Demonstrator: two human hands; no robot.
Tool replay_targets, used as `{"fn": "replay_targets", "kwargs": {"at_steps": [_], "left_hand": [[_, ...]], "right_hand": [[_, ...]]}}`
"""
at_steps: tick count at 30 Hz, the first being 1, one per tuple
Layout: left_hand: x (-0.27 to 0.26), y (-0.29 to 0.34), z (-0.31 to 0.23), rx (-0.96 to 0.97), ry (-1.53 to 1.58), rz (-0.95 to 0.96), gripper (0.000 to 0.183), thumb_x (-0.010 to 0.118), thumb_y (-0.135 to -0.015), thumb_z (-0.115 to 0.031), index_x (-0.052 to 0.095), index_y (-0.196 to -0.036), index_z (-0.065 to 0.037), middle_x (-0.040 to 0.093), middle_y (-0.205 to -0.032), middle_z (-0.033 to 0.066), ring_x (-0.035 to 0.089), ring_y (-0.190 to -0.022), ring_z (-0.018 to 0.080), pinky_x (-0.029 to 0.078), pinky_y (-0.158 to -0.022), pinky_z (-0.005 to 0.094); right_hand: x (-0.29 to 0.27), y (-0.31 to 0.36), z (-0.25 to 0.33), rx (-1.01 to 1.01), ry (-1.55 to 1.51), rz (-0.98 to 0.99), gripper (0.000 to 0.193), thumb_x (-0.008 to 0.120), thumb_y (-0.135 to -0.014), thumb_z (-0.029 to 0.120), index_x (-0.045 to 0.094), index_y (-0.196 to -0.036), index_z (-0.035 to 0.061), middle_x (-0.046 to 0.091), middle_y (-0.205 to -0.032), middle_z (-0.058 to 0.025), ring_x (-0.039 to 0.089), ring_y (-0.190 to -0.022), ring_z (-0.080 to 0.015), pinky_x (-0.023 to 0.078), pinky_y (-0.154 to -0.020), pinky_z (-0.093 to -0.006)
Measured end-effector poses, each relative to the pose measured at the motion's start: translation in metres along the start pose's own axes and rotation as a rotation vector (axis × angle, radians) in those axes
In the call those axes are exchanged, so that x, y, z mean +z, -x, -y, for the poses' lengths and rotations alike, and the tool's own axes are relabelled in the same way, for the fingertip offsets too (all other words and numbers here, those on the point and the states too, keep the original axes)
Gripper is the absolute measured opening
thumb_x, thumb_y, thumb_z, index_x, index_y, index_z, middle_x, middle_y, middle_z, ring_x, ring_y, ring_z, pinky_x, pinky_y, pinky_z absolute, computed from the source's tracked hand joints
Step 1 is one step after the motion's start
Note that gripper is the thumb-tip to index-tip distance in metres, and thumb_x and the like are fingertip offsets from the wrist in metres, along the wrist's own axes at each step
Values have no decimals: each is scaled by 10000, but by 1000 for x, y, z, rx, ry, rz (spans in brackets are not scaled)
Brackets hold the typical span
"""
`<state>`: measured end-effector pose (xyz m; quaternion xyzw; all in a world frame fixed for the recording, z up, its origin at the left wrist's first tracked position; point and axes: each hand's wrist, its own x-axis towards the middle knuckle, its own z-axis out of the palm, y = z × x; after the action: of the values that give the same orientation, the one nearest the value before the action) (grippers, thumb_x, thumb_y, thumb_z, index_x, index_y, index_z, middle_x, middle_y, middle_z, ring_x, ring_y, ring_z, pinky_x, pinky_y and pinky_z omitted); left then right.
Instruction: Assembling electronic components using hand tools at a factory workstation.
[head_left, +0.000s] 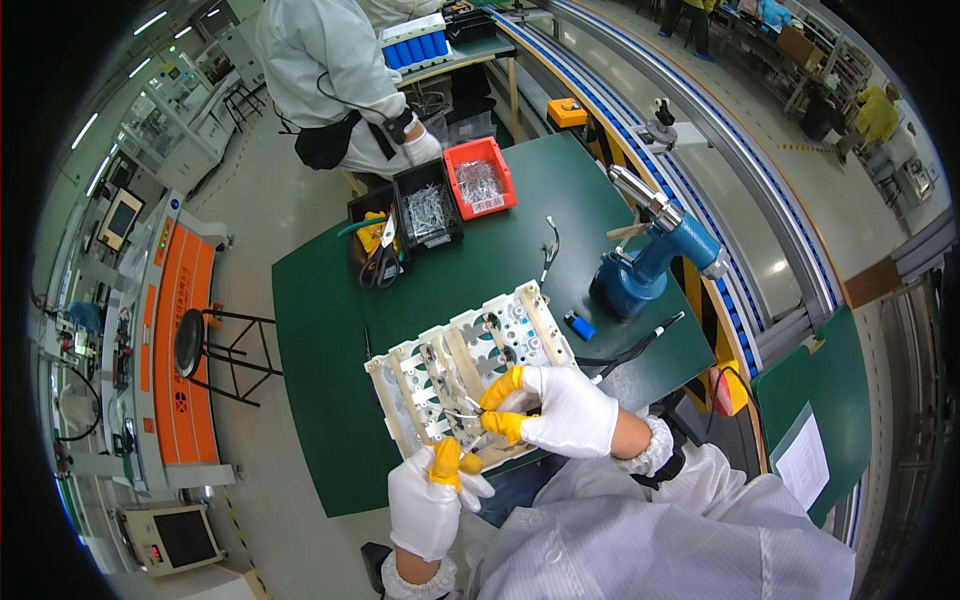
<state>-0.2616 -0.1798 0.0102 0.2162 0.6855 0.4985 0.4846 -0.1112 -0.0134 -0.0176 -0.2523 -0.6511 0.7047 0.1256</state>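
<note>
A cream plastic frame [462,352] with metal strips and round openings, resembling a battery module holder, lies on the green table at its near edge. Over its near side, my right hand [572,408], in a white glove with yellow fingertips, pinches a thin white wire [462,413]. My left hand [425,508], gloved the same way, is closed at the frame's near left corner. Its thumb and fingers press together; what sits between them is too small to make out. A blue rivet gun [640,268] stands right of the frame, with a small blue block [579,325] between them.
Beyond the frame stand a red bin [482,203] and a black bin [440,238] of metal rivets. Scissors [381,262] lean out of another black box. Black cables [640,348] lie at right, beside a roller conveyor [735,300]. A co-worker [330,90] stands across the table.
</note>
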Motion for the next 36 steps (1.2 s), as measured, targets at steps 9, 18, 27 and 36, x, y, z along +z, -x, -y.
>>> {"fn": "replay_targets", "kwargs": {"at_steps": [9,18,27,36], "left_hand": [[17,-12,5,148,-73,-174,360,525,-1102,-304,640,-1027,29,727,-779,128,603,-554,106,459,-514,230],[24,-19,4,111,-19,-339,216,690,-1015,-154,671,-1135,24,743,-889,82,678,-715,104,530,-587,231],[15,-19,14,253,-13,-265,195,677,-1022,-142,694,-1150,4,721,-996,33,667,-847,89,542,-731,228],[5,-20,4,263,-10,-97,223,699,-999,-100,699,-1184,24,724,-1015,29,638,-889,72,526,-790,229]], "right_hand": [[-4,1,3,-195,90,5,146,652,-951,16,686,-1093,15,638,-1114,-57,642,-952,-147,559,-836,-289],[-5,2,6,-136,67,5,161,618,-970,6,649,-1127,23,601,-1150,-69,608,-1032,-184,500,-945,-300],[-9,-6,-11,-540,222,65,191,660,-953,19,667,-1140,54,609,-1267,-103,608,-1170,-267,485,-1043,-370],[-1,0,-12,-524,439,114,147,703,-940,125,707,-1087,123,699,-1079,-58,700,-911,-284,572,-832,-361]]}}
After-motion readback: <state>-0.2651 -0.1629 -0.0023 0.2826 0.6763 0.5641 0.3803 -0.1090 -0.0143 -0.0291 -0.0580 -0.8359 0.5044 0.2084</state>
